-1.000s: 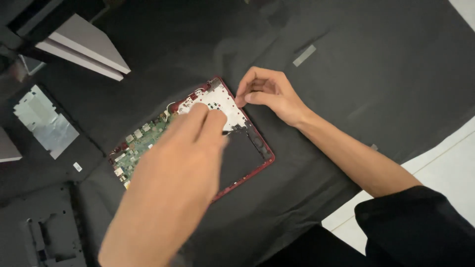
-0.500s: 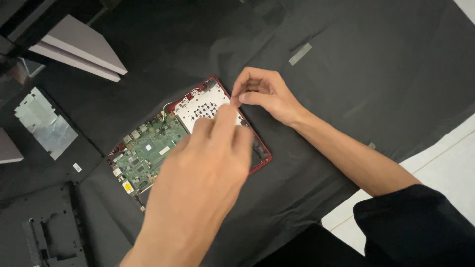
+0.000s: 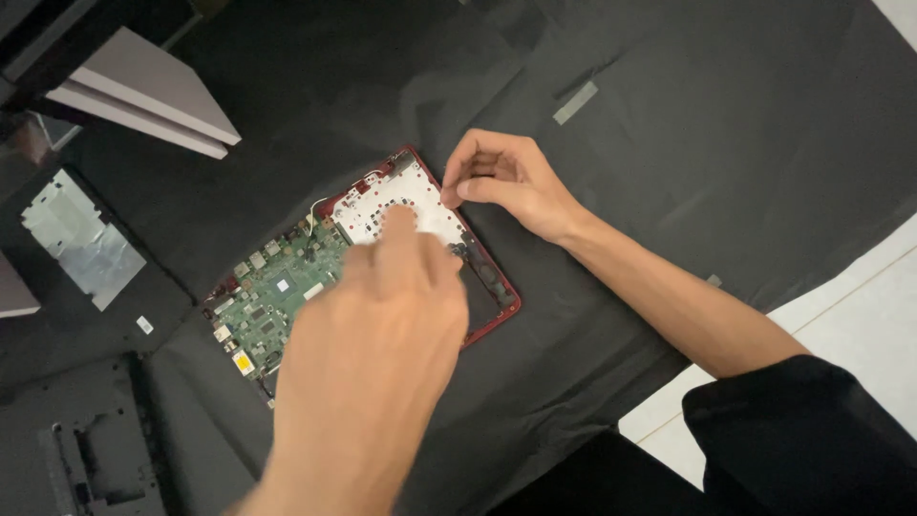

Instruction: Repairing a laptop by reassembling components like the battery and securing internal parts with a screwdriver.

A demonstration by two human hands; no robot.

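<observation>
- Lying mid-cloth point(image 3: 669, 124) was the opened red-framed device point(image 3: 420, 253), green circuit board point(image 3: 277, 296) exposed.
- Left hand point(image 3: 382, 334) hovered over its white plate point(image 3: 392, 205); grip unclear.
- Right hand point(image 3: 511, 182) pinched the frame's far corner, fingers together.

Opened device in red frame point(image 3: 497, 320), lying flat and skewed, long axis running from 7 o'clock to 1 o'clock on a black cloth. Green circuit board point(image 3: 277, 301) fills the 7 o'clock half, chips and connectors exposed, a small yellow part at its lower corner. White perforated shield plate point(image 3: 382, 205) covers the 1 o'clock half. Dark recess along the 4 o'clock edge of the frame, partly hidden. Thin white wire at the frame's 12 o'clock edge.
</observation>
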